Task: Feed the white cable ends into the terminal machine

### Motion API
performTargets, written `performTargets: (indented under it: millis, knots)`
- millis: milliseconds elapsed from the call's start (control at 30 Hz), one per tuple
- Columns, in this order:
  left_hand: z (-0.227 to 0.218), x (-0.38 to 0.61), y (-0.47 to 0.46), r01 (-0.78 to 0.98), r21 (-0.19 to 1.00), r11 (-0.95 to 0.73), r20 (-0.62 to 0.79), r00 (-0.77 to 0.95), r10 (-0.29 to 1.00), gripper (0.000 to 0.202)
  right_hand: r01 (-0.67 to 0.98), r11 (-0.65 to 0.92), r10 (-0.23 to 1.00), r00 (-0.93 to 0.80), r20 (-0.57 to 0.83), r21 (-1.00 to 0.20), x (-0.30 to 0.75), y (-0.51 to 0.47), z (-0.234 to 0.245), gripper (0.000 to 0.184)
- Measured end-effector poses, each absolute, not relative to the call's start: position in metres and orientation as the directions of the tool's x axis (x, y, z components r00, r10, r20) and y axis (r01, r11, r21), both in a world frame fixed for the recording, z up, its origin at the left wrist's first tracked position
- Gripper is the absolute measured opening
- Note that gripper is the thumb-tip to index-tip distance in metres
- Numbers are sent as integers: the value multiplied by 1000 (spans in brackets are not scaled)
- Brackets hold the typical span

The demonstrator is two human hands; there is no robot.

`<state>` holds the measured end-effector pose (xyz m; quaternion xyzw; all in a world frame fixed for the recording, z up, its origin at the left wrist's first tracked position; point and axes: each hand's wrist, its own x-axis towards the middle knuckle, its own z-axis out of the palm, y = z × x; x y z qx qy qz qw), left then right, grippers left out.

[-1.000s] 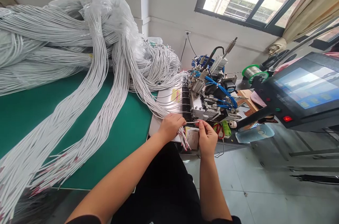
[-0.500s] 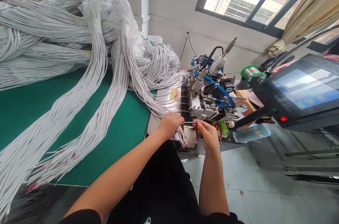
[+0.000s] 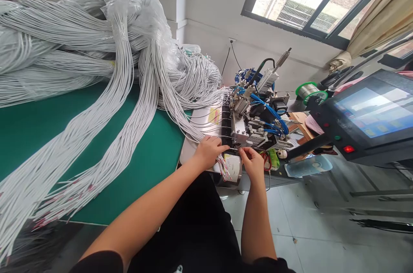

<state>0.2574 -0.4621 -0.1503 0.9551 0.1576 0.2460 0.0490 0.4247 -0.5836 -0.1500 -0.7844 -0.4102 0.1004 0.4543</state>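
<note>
My left hand (image 3: 209, 150) is closed on a small bunch of thin grey wires (image 3: 223, 166) with red stripped tips, which hang below its fingers at the front of a metal plate (image 3: 201, 124). My right hand (image 3: 252, 163) pinches one single wire (image 3: 234, 149) stretched level between both hands. Both hands sit just in front of a small soldering machine (image 3: 254, 120) with blue air hoses and a black wire clamp row.
Huge bundles of grey wires (image 3: 97, 105) lie across the green mat (image 3: 38, 126) to the left, partly under clear plastic. A touchscreen control box (image 3: 368, 118) stands at the right, a solder spool (image 3: 308, 89) behind the machine. Grey tiled floor lies below right.
Both hands have edged slightly up toward the machine's clamp row, still holding the wire between them. The view has shifted a little to the right.
</note>
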Motion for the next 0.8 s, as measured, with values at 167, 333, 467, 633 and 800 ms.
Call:
performTargets:
  millis: [167,333,467,633,800]
  knots:
    - [-153,260,-461,291,150,-945,432,840,328,43,447,-183,762,627,161,-876,433,-579,-162,39]
    - [-153,261,-462,297,142,-944,436,838,329,42,326,-91,802,584,125,-941,436,-574,-175,34]
    - [-153,260,-463,302,139,-943,461,823,332,36,304,-58,799,585,138,-951,437,-572,-179,32]
    - [-154,260,-464,310,143,-940,483,807,340,36,126,-90,790,613,6,-988,438,-568,-182,30]
    - [-154,260,-464,320,149,-936,475,807,351,33,-12,-104,777,623,-89,-995,434,-563,-184,32]
